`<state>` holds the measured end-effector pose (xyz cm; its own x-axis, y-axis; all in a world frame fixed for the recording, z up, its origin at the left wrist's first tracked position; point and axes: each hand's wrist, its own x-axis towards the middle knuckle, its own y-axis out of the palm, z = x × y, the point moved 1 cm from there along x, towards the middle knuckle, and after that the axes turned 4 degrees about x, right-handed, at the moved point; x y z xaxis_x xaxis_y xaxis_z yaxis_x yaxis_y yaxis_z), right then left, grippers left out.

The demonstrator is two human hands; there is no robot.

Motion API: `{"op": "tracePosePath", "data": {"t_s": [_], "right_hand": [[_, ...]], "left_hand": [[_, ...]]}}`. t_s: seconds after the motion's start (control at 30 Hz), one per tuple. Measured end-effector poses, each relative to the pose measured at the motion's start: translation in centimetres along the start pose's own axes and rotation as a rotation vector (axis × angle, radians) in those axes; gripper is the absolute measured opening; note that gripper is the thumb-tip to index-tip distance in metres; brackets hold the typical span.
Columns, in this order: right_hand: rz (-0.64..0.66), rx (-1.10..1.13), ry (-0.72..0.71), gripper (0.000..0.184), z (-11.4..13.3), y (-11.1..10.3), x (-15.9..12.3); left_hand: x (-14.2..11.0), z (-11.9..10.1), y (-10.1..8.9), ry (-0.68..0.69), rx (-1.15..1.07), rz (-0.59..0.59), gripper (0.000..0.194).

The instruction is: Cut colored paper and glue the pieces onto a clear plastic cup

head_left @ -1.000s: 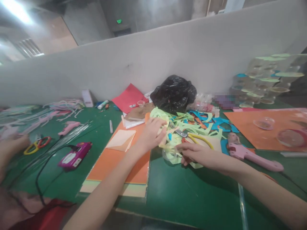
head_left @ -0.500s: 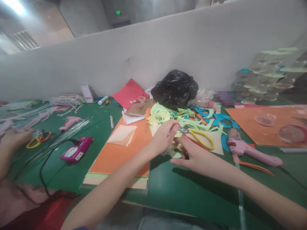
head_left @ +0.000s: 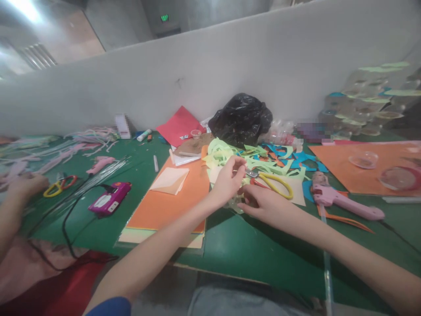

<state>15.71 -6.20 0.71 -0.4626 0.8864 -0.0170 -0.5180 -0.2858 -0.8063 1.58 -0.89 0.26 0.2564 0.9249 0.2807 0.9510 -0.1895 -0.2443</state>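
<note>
My left hand and my right hand meet over a heap of light green paper scraps on the green table. The left hand's fingers curl and pinch at a pale green scrap right by the pivot of the yellow-handled scissors. The right hand's fingers are bent, pressing on a small pale piece under both hands. What exactly each hand grips is partly hidden by the fingers. The scissors lie on the scraps, just behind my right hand.
A stack of orange and cream sheets lies left of my hands. A pink glue gun lies to the right, a magenta one to the left. A black bag sits at the wall. Another person's hand works far left.
My left hand slid from the green heap toward the scissors' pivot. My right hand moved up to it, closing in on the pale scrap. The view shifted slightly.
</note>
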Motion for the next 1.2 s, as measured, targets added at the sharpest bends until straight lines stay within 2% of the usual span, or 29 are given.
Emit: {"op": "tracePosePath", "data": {"t_s": [0.1, 0.2, 0.3, 0.43, 0.6, 0.8, 0.9, 1.03, 1.1, 1.2], "right_hand": [[0.033, 0.040, -0.009, 0.025, 0.1, 0.1, -0.2], [0.023, 0.036, -0.042, 0.028, -0.1, 0.1, -0.3], [-0.008, 0.053, -0.107, 0.022, -0.5, 0.2, -0.3], [0.016, 0.063, -0.183, 0.017, -0.7, 0.1, -0.2], [-0.102, -0.145, -0.301, 0.016, -0.8, -0.5, -0.5], [-0.102, -0.351, -0.457, 0.020, -2.5, -0.7, -0.5], [-0.136, -0.411, -0.509, 0.015, -3.3, -0.4, -0.4], [-0.284, -0.556, -0.582, 0.013, -3.8, 0.0, -0.1], [-0.326, -0.614, -0.604, 0.013, -3.8, 0.0, -0.1], [-0.318, -0.646, -0.621, 0.009, -3.7, -0.5, -0.1]], "left_hand": [[-0.3, 0.0, 0.3, -0.011, -0.009, 0.028, 0.010], [-0.6, -0.3, 0.6, 0.035, -0.001, -0.001, 0.015], [-0.6, -0.7, 0.5, 0.067, -0.026, -0.054, 0.015], [-0.6, -1.2, 0.2, 0.076, -0.040, -0.071, 0.015], [-0.5, -1.5, -0.2, 0.104, -0.036, -0.060, 0.016], [-0.1, -1.3, -1.4, 0.101, 0.065, -0.021, 0.021], [-0.1, -1.1, -1.9, 0.095, 0.153, 0.030, 0.027], [0.0, -1.3, -2.5, 0.149, 0.355, 0.120, 0.034], [0.2, -1.6, -3.1, 0.265, 0.548, 0.178, 0.035], [0.6, -1.8, -4.3, 0.518, 0.879, 0.251, 0.033]]}}
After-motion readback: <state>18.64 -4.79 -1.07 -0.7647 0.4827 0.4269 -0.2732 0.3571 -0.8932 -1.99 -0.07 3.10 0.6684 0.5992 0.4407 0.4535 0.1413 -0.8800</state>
